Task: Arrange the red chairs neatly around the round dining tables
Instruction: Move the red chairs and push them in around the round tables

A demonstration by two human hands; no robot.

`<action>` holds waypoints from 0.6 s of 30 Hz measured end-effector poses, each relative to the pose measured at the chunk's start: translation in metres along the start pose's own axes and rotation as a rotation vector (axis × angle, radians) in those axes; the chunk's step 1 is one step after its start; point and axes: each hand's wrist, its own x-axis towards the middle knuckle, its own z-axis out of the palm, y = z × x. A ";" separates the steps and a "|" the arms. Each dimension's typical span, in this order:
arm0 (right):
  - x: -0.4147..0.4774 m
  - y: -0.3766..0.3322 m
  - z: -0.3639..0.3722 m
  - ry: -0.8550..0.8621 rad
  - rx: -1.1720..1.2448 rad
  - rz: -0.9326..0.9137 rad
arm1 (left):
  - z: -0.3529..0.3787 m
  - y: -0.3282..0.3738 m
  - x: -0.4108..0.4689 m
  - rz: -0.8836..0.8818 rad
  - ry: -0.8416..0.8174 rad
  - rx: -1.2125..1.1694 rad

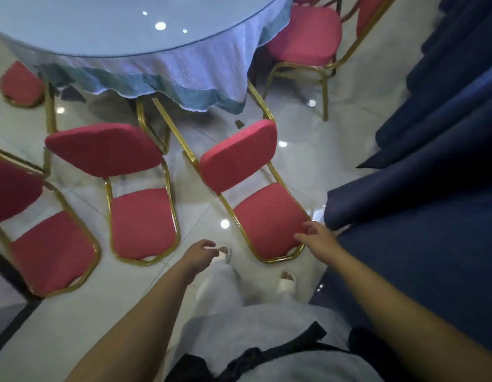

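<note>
Two bare hands low over tiled floor [294, 128], right hand [318, 239] grip loose and empty at red chair [262, 205] seat edge, left hand [202, 253] grip half-curled, empty, round tabletop [107, 26] beyond

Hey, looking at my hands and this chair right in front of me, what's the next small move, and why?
Probably close your right hand on the top rail of the nearest chair. That hand is open, fingers just touching its red backrest pad, while your left hand hangs free. The chair sits angled to the round table, so it needs a grip before straightening.
</note>
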 end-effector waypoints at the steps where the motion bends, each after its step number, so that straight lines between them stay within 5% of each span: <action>1: -0.002 0.009 0.002 0.034 0.017 0.050 | -0.004 0.000 0.007 -0.007 -0.014 0.024; 10: 0.006 0.054 0.062 0.315 0.271 0.477 | -0.037 0.008 0.101 0.045 -0.188 0.429; 18: 0.092 0.120 0.126 0.291 0.476 0.623 | 0.007 -0.011 0.226 0.048 -0.213 0.734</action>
